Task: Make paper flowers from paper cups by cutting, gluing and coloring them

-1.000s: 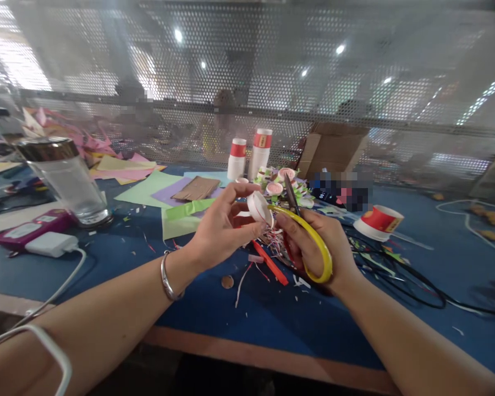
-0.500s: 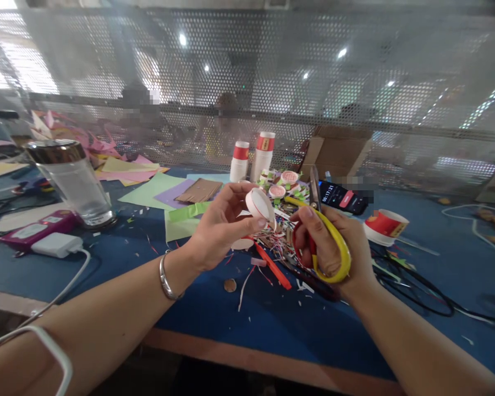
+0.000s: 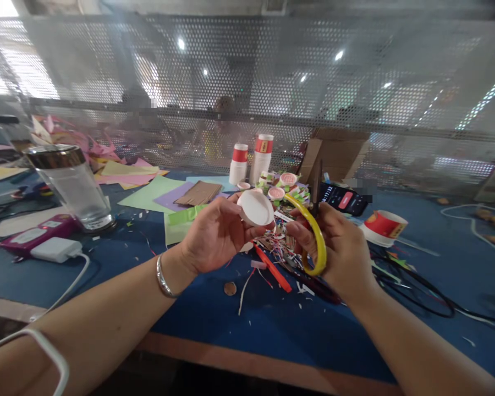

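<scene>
Between the fingers and thumb of my left hand (image 3: 214,234) is a round white paper cup bottom (image 3: 256,208), its flat face turned toward me. My right hand (image 3: 340,247) grips a pair of scissors with yellow handles (image 3: 319,242); their dark blades (image 3: 318,184) point upward, a little right of the cup bottom. Whether the blades are parted cannot be made out. Beneath both hands lies a heap of thin paper scraps (image 3: 276,242), with an orange-red pen-like stick (image 3: 274,269) across its front.
Stacked paper cups (image 3: 260,165) stand at the back, near small decorated cup pieces (image 3: 289,179). A phone (image 3: 344,199) and a cut red cup (image 3: 383,227) are on the right. Leftward are a glass jar (image 3: 72,187), a purple power strip (image 3: 39,236) and coloured paper sheets (image 3: 144,192).
My left hand has turned the cup bottom so its flat face shows instead of its rim. The scissors in my right hand have rotated, with the blades more edge-on and the handle shifted left.
</scene>
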{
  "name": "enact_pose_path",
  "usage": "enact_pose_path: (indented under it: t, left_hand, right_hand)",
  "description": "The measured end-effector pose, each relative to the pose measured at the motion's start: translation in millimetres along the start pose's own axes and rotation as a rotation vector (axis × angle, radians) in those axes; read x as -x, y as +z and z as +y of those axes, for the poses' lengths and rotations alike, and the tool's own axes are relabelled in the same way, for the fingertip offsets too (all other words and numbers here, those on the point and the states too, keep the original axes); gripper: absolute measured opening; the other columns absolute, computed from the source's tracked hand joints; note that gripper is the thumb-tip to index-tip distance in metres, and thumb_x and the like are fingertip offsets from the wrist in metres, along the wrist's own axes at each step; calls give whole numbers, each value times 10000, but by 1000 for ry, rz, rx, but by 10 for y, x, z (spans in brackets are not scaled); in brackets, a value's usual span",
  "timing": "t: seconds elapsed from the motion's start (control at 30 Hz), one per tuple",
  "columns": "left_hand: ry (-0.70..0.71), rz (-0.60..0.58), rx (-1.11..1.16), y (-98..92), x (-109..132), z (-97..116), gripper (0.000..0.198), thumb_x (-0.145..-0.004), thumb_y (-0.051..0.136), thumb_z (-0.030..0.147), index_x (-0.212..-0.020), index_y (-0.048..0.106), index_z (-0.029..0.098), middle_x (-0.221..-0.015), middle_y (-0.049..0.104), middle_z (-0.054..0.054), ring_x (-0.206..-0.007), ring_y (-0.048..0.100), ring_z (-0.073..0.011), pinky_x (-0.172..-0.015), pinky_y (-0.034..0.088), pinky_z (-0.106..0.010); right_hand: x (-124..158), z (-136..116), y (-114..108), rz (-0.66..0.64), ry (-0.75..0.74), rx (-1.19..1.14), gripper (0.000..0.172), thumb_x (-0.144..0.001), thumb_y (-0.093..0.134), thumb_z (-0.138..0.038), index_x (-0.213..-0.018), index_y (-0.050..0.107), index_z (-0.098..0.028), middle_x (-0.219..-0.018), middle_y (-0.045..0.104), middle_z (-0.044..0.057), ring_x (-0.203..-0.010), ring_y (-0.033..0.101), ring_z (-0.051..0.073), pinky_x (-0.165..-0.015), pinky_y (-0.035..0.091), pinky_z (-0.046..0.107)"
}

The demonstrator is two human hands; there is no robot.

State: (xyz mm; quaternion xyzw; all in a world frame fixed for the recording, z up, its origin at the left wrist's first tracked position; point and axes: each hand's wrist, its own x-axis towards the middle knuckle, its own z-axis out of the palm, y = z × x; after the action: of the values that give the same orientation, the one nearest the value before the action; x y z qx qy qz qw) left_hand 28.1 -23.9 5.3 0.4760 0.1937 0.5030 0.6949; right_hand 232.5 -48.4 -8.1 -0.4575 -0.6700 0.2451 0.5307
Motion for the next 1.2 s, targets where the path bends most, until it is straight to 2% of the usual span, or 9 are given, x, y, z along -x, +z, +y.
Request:
enact_pose_path:
  t: [0.1,0.27,0.43,0.7,0.83,0.97,1.03,1.13,1.2]
  left_hand:
    - [-28,-8,-18,-7,7,1,367,-707,562,324,-1041,625,185,-958,714,-108,-862,713,-231,-769,600,-367]
    - [-71,-44,7,-10,16,7,365,-702,569,351,-1025,613,185,-842,683,-85,-777,698,-214,-727,579,-360]
    - [-20,1,34,-34,3,-2,364,-698,585,283,-1056,573,222,-951,689,-79,-809,704,-223,-669,571,-349]
    - [-30,46,59,-39,-34,-43,257,-757,687,289,-986,597,215,-932,696,-60,-789,703,-184,-688,604,-305]
    - [-59,66,-59,-93,-57,-35,210,-800,717,299,-948,599,210,-902,718,-47,-770,710,-168,-756,627,-326]
    - [-179,-15,-193,-194,-62,36,214,-772,661,200,-984,631,207,-865,737,-53,-753,742,-197,-741,644,-370]
    - [-221,-40,-377,-231,-53,99,215,-735,644,154,-944,674,197,-854,736,-60,-713,731,-189,-657,635,-332]
    - [-251,-117,-716,-283,-36,206,199,-705,642,137,-873,731,195,-822,744,-55,-629,695,-156,-516,548,-238]
    - [-269,-202,-877,-333,-35,254,187,-729,640,170,-877,749,205,-894,771,-77,-687,722,-181,-548,550,-257]
  right_hand:
    - [2,16,2,-58,-59,72,421,-755,823,-547,-950,613,-238,-799,681,27,-665,646,186,-589,538,289]
    - [2,32,9,-180,-82,207,456,-790,793,-546,-1074,619,-234,-885,717,49,-765,676,218,-664,546,307]
    - [-25,59,19,-154,-117,302,388,-847,744,-527,-1053,654,-211,-925,730,69,-890,685,261,-675,512,306]
    - [-44,105,13,-178,-91,294,366,-875,710,-524,-1029,660,-195,-859,723,48,-740,628,206,-631,463,291]
    - [-58,104,-17,-145,-92,348,360,-875,694,-554,-970,646,-210,-756,683,21,-654,576,175,-584,435,278]
    - [-81,84,-43,-114,-100,402,383,-865,681,-596,-894,614,-221,-659,610,-8,-583,498,148,-548,405,268]
    - [-92,84,-48,-97,-98,401,395,-858,679,-611,-876,607,-222,-641,588,-15,-567,478,140,-537,398,266]
    - [-101,100,-56,-90,-91,398,399,-851,685,-613,-877,609,-222,-647,581,-14,-572,480,141,-540,400,269]
    - [-101,115,-62,-95,-82,392,397,-845,696,-606,-900,616,-221,-671,596,-7,-590,497,146,-554,410,274]
